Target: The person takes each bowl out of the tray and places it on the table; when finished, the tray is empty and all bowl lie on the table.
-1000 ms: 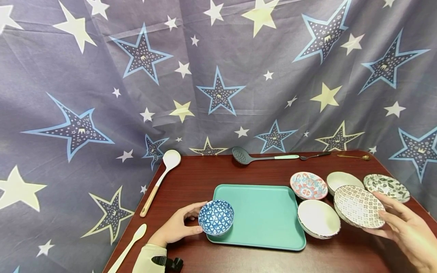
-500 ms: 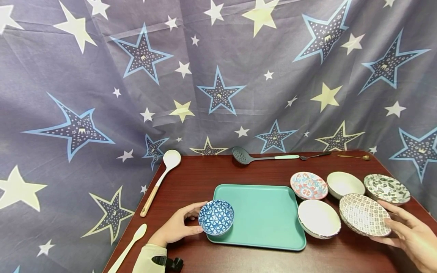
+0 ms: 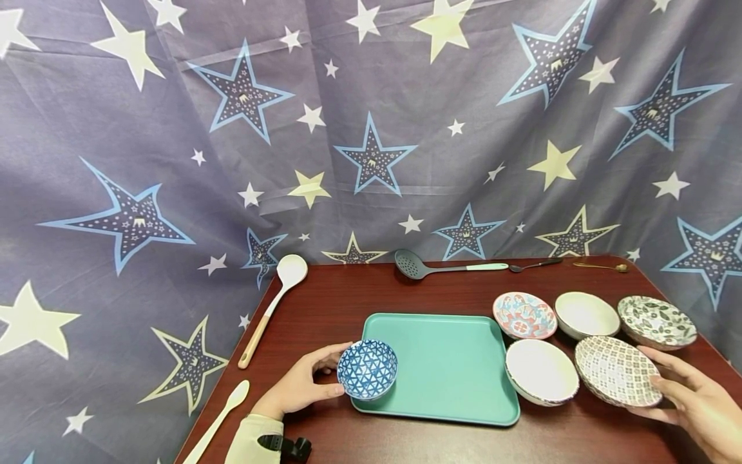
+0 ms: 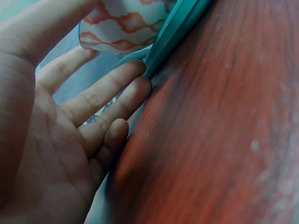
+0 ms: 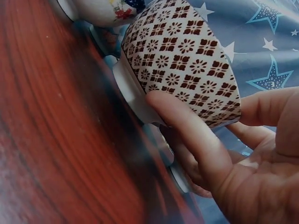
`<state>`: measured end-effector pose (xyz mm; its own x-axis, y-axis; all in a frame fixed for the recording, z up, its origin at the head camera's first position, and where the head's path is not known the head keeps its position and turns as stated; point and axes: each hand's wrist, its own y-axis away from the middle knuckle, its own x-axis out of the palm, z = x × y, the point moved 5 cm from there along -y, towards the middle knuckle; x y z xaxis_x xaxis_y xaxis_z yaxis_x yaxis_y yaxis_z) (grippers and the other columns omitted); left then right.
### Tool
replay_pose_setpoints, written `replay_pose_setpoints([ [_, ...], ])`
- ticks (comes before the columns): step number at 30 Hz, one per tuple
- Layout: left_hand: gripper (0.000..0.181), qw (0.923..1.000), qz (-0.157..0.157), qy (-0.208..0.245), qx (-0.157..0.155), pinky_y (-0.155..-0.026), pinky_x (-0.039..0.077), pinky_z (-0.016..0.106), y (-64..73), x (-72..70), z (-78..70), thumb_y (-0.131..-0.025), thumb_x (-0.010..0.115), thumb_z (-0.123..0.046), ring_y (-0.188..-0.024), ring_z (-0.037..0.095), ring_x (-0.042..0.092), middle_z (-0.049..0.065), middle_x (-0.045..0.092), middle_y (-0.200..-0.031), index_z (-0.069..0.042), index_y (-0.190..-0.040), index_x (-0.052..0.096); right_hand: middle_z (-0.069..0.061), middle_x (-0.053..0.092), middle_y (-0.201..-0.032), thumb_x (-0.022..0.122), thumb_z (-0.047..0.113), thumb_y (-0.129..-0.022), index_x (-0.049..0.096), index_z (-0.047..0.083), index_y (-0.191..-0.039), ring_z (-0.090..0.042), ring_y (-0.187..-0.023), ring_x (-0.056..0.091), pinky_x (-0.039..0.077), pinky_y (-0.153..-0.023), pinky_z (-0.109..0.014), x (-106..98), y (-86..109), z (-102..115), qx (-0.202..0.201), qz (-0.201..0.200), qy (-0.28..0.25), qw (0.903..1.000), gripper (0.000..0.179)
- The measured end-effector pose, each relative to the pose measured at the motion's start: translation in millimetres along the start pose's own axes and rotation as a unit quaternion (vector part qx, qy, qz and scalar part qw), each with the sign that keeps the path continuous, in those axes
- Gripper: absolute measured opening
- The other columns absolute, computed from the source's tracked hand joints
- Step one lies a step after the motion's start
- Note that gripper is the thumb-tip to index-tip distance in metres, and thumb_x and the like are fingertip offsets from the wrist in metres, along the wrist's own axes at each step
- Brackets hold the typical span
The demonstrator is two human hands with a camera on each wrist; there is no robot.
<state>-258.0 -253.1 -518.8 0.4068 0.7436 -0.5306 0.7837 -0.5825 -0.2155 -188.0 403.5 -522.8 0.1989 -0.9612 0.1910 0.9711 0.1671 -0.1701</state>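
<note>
My left hand (image 3: 308, 381) holds a small blue-and-white triangle-patterned bowl (image 3: 367, 370) by its left side, thumb and forefinger at the rim, over the left edge of the green tray (image 3: 446, 367). Red wavy lines mark the outside of that bowl (image 4: 124, 25) in the left wrist view; the other fingers stay loosely spread. To the right of the tray, my right hand (image 3: 690, 396) grips a brown-and-white patterned bowl (image 3: 617, 370) by its right side. The right wrist view shows this bowl (image 5: 182, 60) upright, one finger near its foot, close over the table.
A cream bowl (image 3: 542, 372), a pink-and-blue bowl (image 3: 524, 315), a white bowl (image 3: 587, 314) and a leaf-patterned bowl (image 3: 656, 321) crowd the right side. A skimmer (image 3: 410, 265) and two small spoons lie along the back. A ladle (image 3: 292, 270) and a pale spoon (image 3: 234, 394) lie left.
My right hand has moved the brown-patterned bowl down and slightly right, away from the white bowl behind, which now shows more. My left hand and the blue bowl have stayed still.
</note>
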Motion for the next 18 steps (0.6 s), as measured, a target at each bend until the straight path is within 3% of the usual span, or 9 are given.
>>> replay_pose_setpoints([
  [9,0.075,0.9999,0.001,-0.009,-0.012,-0.092,0.053,0.036,0.0,-0.3,3.2,-0.093,0.081,-0.018,-0.113,0.021,0.066,-0.001,0.069,-0.13,-0.02,-0.159,0.047,0.015,0.066,-0.13,0.035,-0.012,-0.109,0.062,0.024,-0.146,-0.007,-0.109,0.069,0.061,-0.072,-0.05,-2.9,2.9,-4.4,0.009,0.003,-0.01,0.9999,0.058],
  [18,0.075,1.0,0.001,-0.001,-0.001,-0.092,0.053,0.038,-0.2,0.1,1.6,-0.092,0.081,-0.016,-0.113,0.024,0.066,0.003,0.069,-0.129,-0.018,-0.159,0.047,0.018,0.065,-0.129,0.037,-0.011,-0.109,0.061,0.025,-0.146,-0.008,-0.107,0.07,0.062,-0.072,-0.05,-4.3,3.0,-9.4,0.02,-0.005,0.0,0.9998,0.056],
])
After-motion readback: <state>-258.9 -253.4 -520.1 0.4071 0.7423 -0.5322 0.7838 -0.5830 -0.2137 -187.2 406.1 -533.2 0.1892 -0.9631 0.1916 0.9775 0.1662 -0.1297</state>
